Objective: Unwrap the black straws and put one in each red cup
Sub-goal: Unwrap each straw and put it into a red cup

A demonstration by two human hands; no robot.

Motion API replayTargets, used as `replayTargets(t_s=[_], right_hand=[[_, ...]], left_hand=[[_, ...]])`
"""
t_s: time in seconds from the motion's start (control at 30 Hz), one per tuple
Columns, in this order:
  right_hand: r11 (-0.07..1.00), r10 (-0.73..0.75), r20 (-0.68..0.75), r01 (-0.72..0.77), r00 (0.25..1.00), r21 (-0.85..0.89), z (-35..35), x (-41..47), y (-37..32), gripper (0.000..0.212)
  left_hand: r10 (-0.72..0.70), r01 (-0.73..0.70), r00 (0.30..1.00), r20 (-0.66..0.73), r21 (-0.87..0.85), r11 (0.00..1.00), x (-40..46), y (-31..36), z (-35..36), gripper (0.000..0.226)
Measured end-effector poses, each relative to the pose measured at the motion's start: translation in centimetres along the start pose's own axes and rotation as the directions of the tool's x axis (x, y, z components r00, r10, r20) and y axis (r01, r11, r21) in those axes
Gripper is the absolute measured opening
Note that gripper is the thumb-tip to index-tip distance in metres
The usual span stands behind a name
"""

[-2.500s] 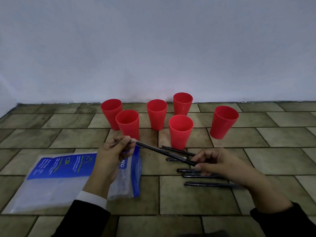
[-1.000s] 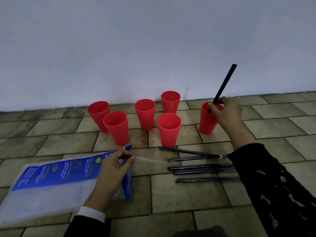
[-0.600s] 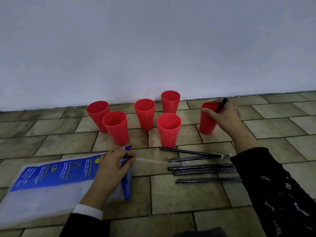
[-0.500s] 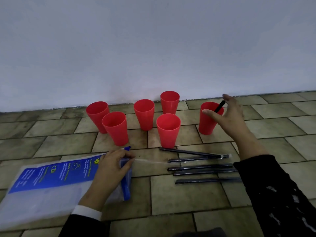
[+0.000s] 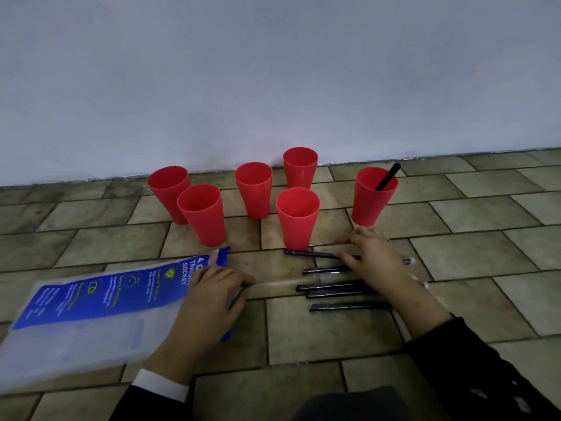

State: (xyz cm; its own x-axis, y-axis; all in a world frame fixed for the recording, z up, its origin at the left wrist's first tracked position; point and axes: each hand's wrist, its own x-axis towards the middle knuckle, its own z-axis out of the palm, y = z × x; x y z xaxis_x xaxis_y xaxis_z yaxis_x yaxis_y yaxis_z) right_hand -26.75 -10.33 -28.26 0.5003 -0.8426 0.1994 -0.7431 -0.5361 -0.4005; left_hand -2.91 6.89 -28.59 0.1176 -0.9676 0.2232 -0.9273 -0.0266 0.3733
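Six red cups (image 5: pixel 297 221) stand mid-frame on the floor (image 5: pixel 318 329); the rightmost cup (image 5: pixel 375 197) holds a straw (image 5: pixel 387 177) leaning upper right. Five wrapped straws (image 5: pixel 332 287) lie left-right below. The right hand (image 5: pixel 368 256) rests spread on them; the left hand (image 5: pixel 212 296) pinches an empty wrapper (image 5: pixel 277 282).

Six red cups stand by the wall; the rightmost cup (image 5: pixel 375 197) holds a bare black straw (image 5: pixel 388 177) leaning right. Just in front of it, the right hand (image 5: pixel 375 258) rests, fingers spread, on the wrapped straws (image 5: pixel 331 288). Further left of that cup, the left hand (image 5: pixel 212 294) pinches an empty clear wrapper (image 5: pixel 277 282) beside a blue-and-white plastic bag (image 5: pixel 97 305).
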Motion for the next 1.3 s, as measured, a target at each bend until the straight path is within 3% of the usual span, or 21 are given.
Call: replayTargets(t_s=[0.13, 0.23, 0.33, 0.47, 0.57, 0.63, 0.7, 0.77, 0.9, 1.03, 1.2, 1.3], right_hand=[[0.998, 0.014, 0.100, -0.008, 0.995, -0.056, 0.7, 1.0, 0.7, 0.030], [0.999, 0.022, 0.160, -0.015, 0.987, -0.048, 1.1, 1.3, 1.1, 0.028], [1.000, 0.012, 0.155, -0.009, 0.988, -0.022, 1.3, 1.4, 1.2, 0.026], [0.999, -0.018, 0.109, 0.014, 0.994, 0.030, 1.0, 1.0, 1.3, 0.023], [0.995, -0.076, 0.074, 0.071, 0.994, 0.063, 0.1, 0.4, 1.0, 0.020], [0.980, -0.078, 0.059, 0.066, 0.995, 0.189, -0.8, -0.4, 0.3, 0.017], [0.887, -0.032, 0.065, -0.002, 0.997, 0.461, -2.0, -1.5, -1.1, 0.011], [0.697, -0.041, 0.084, -0.031, 0.996, 0.717, -3.1, -2.3, -3.2, 0.010], [0.385, -0.141, 0.110, -0.048, 0.984, 0.922, -3.2, -2.4, -6.9, 0.009], [0.341, -0.233, 0.135, -0.050, 0.963, 0.939, -1.2, -2.0, -9.5, 0.015], [0.333, -0.232, 0.159, -0.076, 0.960, 0.940, 0.5, -1.7, -10.6, 0.018], [0.335, -0.247, 0.096, -0.008, 0.964, 0.942, -0.5, -0.8, -11.1, 0.018]], left_hand=[[0.077, -0.078, 0.997, -0.013, -0.020, 0.997, -1.5, 1.6, -0.7, 0.025], [0.091, -0.093, 0.996, -0.019, -0.141, 0.986, -2.2, 1.9, -1.3, 0.026], [0.097, -0.078, 0.993, 0.074, -0.223, 0.972, -3.2, 1.8, -1.1, 0.028], [0.130, -0.102, 0.955, 0.267, -0.118, 0.988, -4.9, 1.6, 0.6, 0.050], [0.152, -0.152, 0.966, 0.209, -0.017, 0.988, -5.8, 1.4, 1.5, 0.045], [0.133, -0.127, 0.977, 0.166, -0.050, 0.991, -5.9, 1.6, 1.1, 0.045], [0.076, -0.062, 0.993, 0.086, -0.160, 0.985, -5.5, 1.7, 0.4, 0.049], [-0.010, 0.012, 1.000, 0.010, -0.274, 0.962, -4.8, 1.8, -0.6, 0.040], [-0.116, 0.070, 0.991, -0.067, -0.479, 0.875, -2.6, 2.8, -1.1, 0.036], [-0.140, 0.159, 0.987, 0.076, -0.541, 0.826, -0.6, 4.0, -0.5, 0.042], [-0.223, 0.241, 0.969, 0.102, -0.573, 0.784, 0.7, 3.9, 0.9, 0.016], [-0.231, 0.253, 0.967, 0.110, -0.527, 0.811, 0.9, 3.6, 0.5, 0.017]])
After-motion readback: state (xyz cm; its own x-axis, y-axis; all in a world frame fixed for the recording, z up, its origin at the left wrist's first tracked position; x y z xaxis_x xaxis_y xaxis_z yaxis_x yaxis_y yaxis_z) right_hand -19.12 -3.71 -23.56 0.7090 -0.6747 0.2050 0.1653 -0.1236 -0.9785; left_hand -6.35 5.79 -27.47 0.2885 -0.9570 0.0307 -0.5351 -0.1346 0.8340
